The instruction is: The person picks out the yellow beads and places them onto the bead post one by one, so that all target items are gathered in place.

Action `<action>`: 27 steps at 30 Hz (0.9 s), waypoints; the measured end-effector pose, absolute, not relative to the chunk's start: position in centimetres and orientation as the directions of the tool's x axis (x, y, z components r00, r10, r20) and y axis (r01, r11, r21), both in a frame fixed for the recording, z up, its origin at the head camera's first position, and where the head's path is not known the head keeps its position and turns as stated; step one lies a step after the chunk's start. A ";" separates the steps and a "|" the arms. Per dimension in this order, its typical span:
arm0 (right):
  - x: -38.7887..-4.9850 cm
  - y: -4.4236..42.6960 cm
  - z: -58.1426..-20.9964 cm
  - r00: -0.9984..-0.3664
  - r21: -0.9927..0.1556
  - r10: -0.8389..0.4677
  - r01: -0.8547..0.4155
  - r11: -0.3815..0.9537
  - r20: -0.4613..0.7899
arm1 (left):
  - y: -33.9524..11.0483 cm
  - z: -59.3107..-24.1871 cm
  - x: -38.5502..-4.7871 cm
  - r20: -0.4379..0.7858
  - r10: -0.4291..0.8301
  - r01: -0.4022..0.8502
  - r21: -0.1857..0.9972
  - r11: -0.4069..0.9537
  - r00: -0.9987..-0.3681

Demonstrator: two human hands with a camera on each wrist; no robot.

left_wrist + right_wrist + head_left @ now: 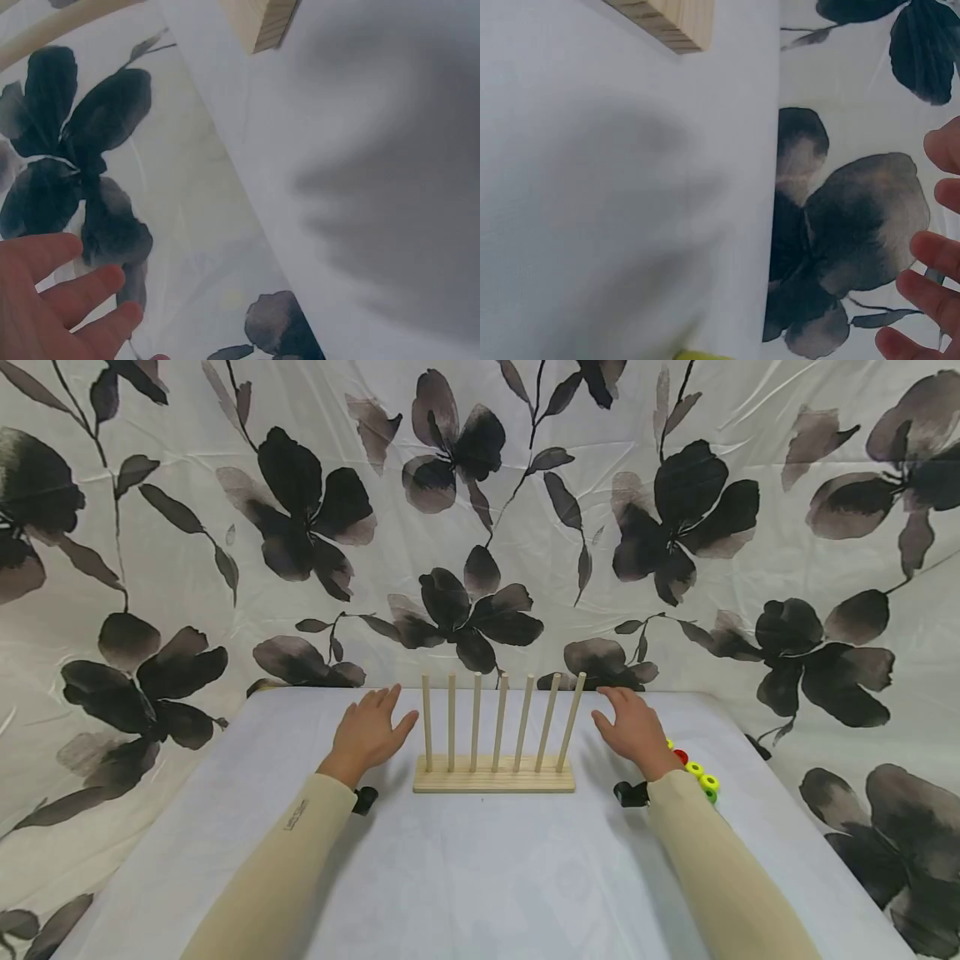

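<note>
A wooden peg rack (493, 783) with a row of several upright dowels stands on the white table. To its left my left hand (369, 732) hovers with fingers spread, touching nothing. On the other side my right hand (633, 732) is held the same way, apart from the rack. Beyond the right wrist lie small yellow, red and green rings (694, 769), partly hidden by the arm. In the left wrist view the fingers (82, 296) are extended and hold nothing. The right wrist view shows loosely extended fingers (930, 292), a corner of the rack (671, 22) and a sliver of yellow ring (701, 355).
White cloth covers the table (480, 877), whose far edge runs just behind the rack. A floral curtain (480, 527) hangs at the back and down both sides. Each wrist carries a small black camera, the left camera (365, 800) and the right camera (631, 794).
</note>
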State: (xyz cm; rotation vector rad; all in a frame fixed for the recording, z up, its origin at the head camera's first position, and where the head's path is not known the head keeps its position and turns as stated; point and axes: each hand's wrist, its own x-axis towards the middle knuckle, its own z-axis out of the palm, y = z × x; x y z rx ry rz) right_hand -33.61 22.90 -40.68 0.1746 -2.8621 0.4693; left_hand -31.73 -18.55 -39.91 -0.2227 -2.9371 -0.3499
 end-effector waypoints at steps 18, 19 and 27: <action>-31.9 24.6 -40.8 -0.982 -0.373 -0.094 -0.150 0.916 0.165 | -19.1 -42.3 -30.7 0.190 0.209 0.266 0.357 0.896 -0.959; -31.8 24.7 -40.8 -0.981 -0.375 -0.100 -0.156 0.914 0.164 | -19.2 -42.4 -30.7 0.188 0.212 0.269 0.365 0.891 -0.959; -30.9 25.0 -40.4 -0.984 -0.421 -0.119 -0.165 0.892 0.134 | -19.2 -43.0 -30.3 0.131 0.233 0.267 0.455 0.849 -0.964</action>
